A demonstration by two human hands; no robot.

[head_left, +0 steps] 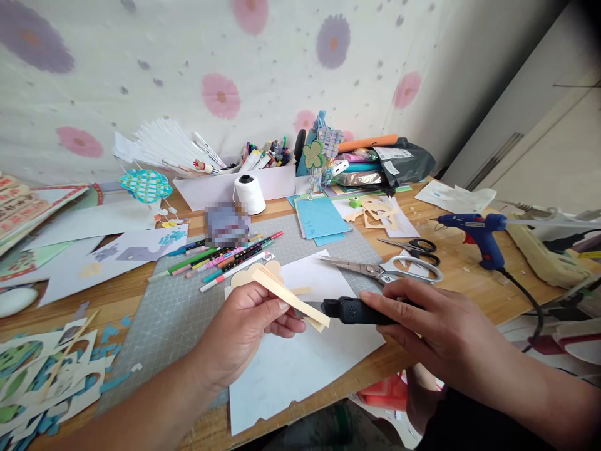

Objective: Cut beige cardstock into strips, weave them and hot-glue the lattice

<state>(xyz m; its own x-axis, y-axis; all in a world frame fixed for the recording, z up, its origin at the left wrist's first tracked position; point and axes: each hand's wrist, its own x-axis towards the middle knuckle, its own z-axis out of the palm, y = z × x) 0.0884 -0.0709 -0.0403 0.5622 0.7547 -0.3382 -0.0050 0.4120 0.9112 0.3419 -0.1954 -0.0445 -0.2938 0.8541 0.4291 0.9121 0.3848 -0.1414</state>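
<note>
My left hand (251, 329) is closed on a folded strip of cream paper (293, 297), pinched between thumb and fingers above the white sheet. My right hand (434, 322) grips a black-handled utility knife (359, 311). Its dark grey blade points left and meets the cream strip, and part of it is hidden behind the paper. Under both hands lies a white paper sheet (305, 376). Beyond the left hand rests a cream scalloped cutout (244, 274). Large scissors (375, 269) with light grey handles lie just past the right hand.
A grey cutting mat (159, 326) covers the table's middle, with several markers (225, 260) on it. Black-handled scissors (417, 250) and a blue glue gun (479, 232) lie on the right. White thread spool (250, 194) stands behind. Paper scraps (47, 369) pile at left.
</note>
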